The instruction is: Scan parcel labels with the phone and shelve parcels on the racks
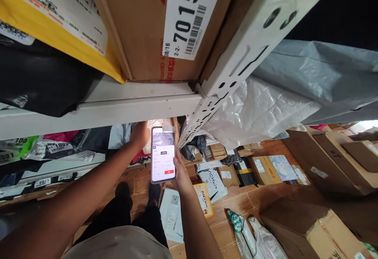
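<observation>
My right hand [181,175] is wrapped round a smartphone [163,156], held upright with its lit screen towards me. A red button shows low on that screen; the small text is too blurred to read. My left hand [140,136] reaches in under the white shelf beam [141,111], just left of the phone. Its fingers are hidden, so I cannot make out whether they grip anything. Close beside it lies a pale plastic-wrapped parcel [149,145], partly behind the phone. Above the beam stands a cardboard box [141,26] with a label [191,16] reading 7015.
A slotted white post [245,50] rises right of the box. Yellow [97,60] and black [44,73] mailers overhang the upper shelf. Several parcels lie on the floor, including a white mailer [172,215] by my feet. Large cartons [313,227] stand at the right.
</observation>
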The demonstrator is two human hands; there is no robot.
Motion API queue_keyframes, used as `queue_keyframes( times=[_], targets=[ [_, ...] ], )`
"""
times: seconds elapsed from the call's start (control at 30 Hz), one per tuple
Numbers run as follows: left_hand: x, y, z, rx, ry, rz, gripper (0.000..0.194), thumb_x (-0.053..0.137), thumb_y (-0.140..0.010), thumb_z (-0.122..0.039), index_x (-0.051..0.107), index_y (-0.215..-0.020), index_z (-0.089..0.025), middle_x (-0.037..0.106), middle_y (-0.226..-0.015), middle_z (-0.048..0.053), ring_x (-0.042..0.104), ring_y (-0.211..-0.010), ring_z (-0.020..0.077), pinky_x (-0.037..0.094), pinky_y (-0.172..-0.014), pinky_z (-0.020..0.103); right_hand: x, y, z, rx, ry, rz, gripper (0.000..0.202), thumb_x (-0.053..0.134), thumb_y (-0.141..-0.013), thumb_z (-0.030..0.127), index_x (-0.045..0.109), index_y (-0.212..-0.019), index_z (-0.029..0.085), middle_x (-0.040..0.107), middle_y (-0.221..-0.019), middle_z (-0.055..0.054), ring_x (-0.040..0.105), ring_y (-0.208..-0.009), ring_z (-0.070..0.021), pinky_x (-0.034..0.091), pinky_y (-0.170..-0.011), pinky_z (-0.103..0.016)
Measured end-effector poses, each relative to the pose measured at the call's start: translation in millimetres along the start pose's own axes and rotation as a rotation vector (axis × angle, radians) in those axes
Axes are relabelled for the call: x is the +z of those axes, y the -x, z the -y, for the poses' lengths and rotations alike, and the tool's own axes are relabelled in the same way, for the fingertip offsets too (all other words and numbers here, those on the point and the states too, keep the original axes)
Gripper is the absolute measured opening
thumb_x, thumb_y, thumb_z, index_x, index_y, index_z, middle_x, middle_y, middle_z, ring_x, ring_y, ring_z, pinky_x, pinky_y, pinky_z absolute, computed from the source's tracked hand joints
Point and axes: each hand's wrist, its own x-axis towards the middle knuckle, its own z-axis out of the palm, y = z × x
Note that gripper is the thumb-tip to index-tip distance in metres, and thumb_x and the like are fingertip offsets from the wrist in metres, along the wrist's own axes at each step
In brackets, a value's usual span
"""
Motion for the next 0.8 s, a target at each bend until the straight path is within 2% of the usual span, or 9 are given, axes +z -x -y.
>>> queue_keyframes(
  times=[0.07, 0.2, 0.37, 0.5, 0.63, 0.8],
  targets=[
    [-0.6, 0.2, -1.1, -0.007, -0.01, -0.022, 0.046, 0.04, -0.082, -0.013, 0.048, -0.128, -0.015, 0.069, -0.108, 0.013, 0.065, -0.096, 0.028, 0.05, -0.087, 0.038, 3.6, -10.0, 4.8, -0.016, 0.025, -0.01, 0.064, 0.067, -0.073, 0.059, 0.046, -0.127, 0.03, 0.066, -0.092, -0.003, 0.062, -0.057, -0.0169, 0.046, -0.028, -0.021],
    [0.7, -1.0, -2.0, -0.046, -0.032, -0.056, 0.046, 0.04, -0.079, -0.008, 0.053, -0.123, -0.013, 0.069, -0.106, 0.015, 0.066, -0.097, 0.0295, 0.05, -0.088, 0.038, 4.6, -20.6, 14.5, -0.043, 0.068, 0.017, 0.059, 0.064, -0.076, 0.061, 0.048, -0.124, 0.031, 0.064, -0.104, -0.005, 0.066, -0.067, -0.02, 0.048, -0.028, -0.022],
    [4.0, -3.1, -0.9, -0.078, -0.061, -0.077, 0.046, 0.04, -0.078, -0.006, 0.055, -0.121, -0.009, 0.069, -0.103, 0.018, 0.067, -0.097, 0.0333, 0.05, -0.089, 0.042, 1.2, -22.8, 21.6, -0.037, 0.088, 0.049, 0.058, 0.063, -0.078, 0.061, 0.046, -0.123, 0.029, 0.067, -0.096, -0.004, 0.065, -0.06, -0.0182, 0.04, -0.024, -0.018],
    [5.1, -4.9, 1.3, -0.06, -0.069, -0.085, 0.045, 0.042, -0.077, -0.005, 0.056, -0.119, -0.009, 0.068, -0.111, 0.019, 0.064, -0.105, 0.0325, 0.048, -0.095, 0.041, 1.1, -23.3, 22.2, -0.039, 0.094, 0.067, 0.062, 0.062, -0.079, 0.062, 0.045, -0.128, 0.029, 0.066, -0.09, -0.002, 0.064, -0.057, -0.018, 0.043, -0.026, -0.02],
    [5.1, -5.0, 2.1, -0.046, -0.072, -0.09, 0.045, 0.042, -0.077, -0.005, 0.055, -0.12, -0.008, 0.067, -0.115, 0.019, 0.063, -0.108, 0.0315, 0.047, -0.097, 0.04, 2.3, -24.9, 22.1, -0.043, 0.095, 0.073, 0.061, 0.062, -0.079, 0.063, 0.046, -0.127, 0.028, 0.064, -0.087, -0.001, 0.063, -0.054, -0.0164, 0.039, -0.024, -0.018],
    [6.2, -4.4, 3.1, -0.034, -0.074, -0.107, 0.046, 0.042, -0.077, -0.005, 0.055, -0.12, -0.007, 0.065, -0.117, 0.02, 0.061, -0.111, 0.0317, 0.046, -0.099, 0.041, 2.2, -26.0, 23.0, -0.055, 0.096, 0.071, 0.055, 0.061, -0.08, 0.063, 0.048, -0.121, 0.029, 0.061, -0.078, 0.002, 0.059, -0.051, -0.0145, 0.048, -0.028, -0.022]
  ],
)
